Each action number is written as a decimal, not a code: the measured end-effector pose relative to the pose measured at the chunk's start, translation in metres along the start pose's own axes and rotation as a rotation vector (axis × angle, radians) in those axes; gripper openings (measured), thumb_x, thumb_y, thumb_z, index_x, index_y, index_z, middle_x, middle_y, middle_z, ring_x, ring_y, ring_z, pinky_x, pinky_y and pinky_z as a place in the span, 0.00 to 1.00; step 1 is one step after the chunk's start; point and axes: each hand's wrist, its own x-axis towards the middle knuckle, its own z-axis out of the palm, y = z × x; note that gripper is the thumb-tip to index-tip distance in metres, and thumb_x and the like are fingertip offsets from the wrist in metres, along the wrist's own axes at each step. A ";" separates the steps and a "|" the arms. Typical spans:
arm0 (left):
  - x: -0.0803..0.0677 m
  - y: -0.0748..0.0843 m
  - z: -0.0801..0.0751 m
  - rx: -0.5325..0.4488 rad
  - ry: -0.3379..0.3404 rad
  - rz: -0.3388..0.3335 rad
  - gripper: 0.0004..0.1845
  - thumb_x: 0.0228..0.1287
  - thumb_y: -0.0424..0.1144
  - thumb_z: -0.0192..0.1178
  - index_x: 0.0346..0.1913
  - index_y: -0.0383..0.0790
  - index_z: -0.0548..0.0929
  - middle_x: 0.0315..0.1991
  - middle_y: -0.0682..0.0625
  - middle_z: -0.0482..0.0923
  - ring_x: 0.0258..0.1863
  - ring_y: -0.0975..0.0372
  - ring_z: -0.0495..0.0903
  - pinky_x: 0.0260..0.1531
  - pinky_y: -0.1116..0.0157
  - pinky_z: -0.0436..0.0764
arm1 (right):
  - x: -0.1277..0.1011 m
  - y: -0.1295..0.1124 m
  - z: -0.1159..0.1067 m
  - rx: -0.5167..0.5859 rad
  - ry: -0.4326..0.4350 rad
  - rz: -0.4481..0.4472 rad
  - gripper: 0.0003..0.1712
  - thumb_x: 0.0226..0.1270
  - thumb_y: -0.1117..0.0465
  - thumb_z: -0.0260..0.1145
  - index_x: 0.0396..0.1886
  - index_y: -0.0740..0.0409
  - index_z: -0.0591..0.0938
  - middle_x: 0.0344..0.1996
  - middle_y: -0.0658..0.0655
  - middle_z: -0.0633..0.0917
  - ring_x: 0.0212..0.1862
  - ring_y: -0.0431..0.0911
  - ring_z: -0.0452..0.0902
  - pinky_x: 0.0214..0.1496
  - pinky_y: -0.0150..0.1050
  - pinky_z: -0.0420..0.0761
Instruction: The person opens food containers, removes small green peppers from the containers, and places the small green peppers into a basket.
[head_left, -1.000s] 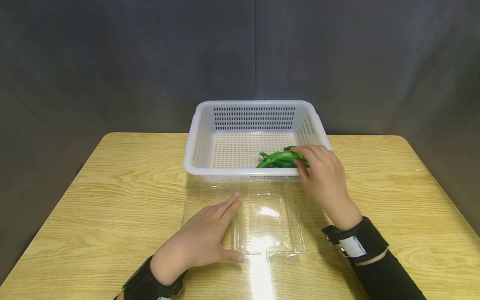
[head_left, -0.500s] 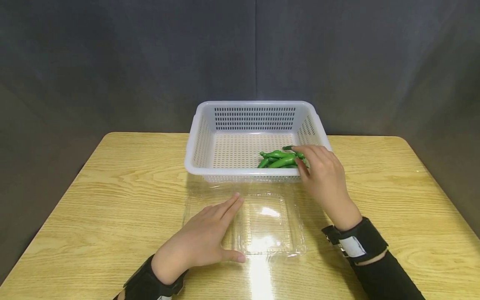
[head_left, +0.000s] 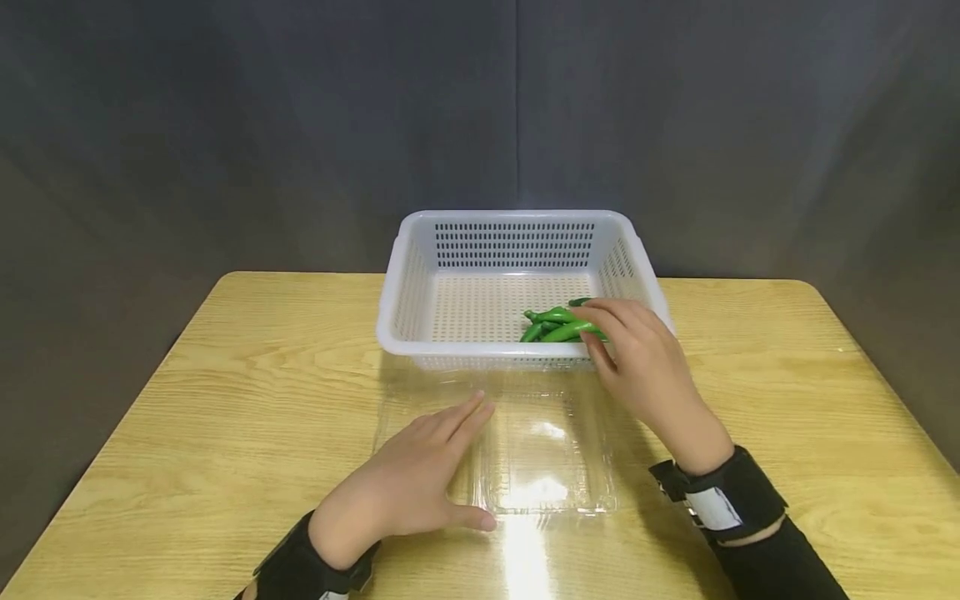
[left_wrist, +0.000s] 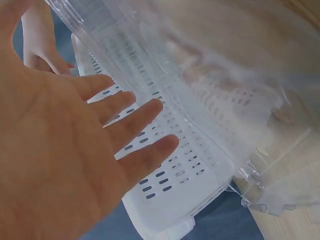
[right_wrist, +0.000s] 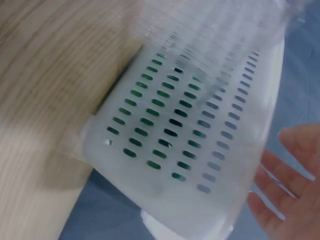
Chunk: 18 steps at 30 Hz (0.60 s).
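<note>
A white slotted basket (head_left: 420, 275) stands at the table's far middle with several green peppers (head_left: 551, 325) in its near right corner. My right hand (head_left: 622, 342) reaches over the front rim; its fingertips (head_left: 600, 312) rest on the peppers and the thumb lies against the front wall. In the right wrist view the fingers (right_wrist: 285, 185) look loosely spread beside the basket (right_wrist: 190, 140). An open clear plastic clamshell (head_left: 547, 454) lies in front of the basket. My left hand (head_left: 442, 454) presses flat on its left half, fingers straight (left_wrist: 130, 125).
The wooden table (head_left: 225, 392) has rounded far corners and bare room left and right of the basket. A dark cloth backdrop (head_left: 300, 125) hangs behind it. Black wrist straps sit on both forearms.
The peppers have shifted a little under my right fingertips, and the right hand has drawn slightly toward me. The left hand has stayed flat on the clamshell.
</note>
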 end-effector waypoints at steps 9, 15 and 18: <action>-0.003 -0.014 -0.013 0.081 0.266 0.185 0.35 0.65 0.58 0.61 0.70 0.44 0.72 0.70 0.50 0.69 0.67 0.54 0.69 0.69 0.49 0.63 | -0.020 0.002 -0.022 -0.043 -0.022 -0.001 0.20 0.64 0.67 0.68 0.56 0.64 0.81 0.53 0.62 0.82 0.55 0.59 0.75 0.59 0.54 0.73; -0.010 -0.037 -0.032 0.241 0.605 0.291 0.23 0.68 0.48 0.62 0.62 0.43 0.79 0.62 0.49 0.78 0.60 0.54 0.76 0.63 0.52 0.72 | -0.039 0.015 -0.040 -0.097 0.002 0.015 0.30 0.80 0.44 0.48 0.60 0.64 0.78 0.57 0.64 0.79 0.57 0.62 0.73 0.58 0.59 0.71; -0.017 -0.055 -0.036 0.280 0.606 0.180 0.35 0.64 0.48 0.65 0.71 0.40 0.69 0.71 0.46 0.67 0.67 0.51 0.68 0.66 0.50 0.67 | -0.049 0.024 -0.043 -0.117 0.004 0.038 0.34 0.79 0.39 0.43 0.61 0.63 0.77 0.59 0.65 0.78 0.57 0.64 0.73 0.56 0.60 0.71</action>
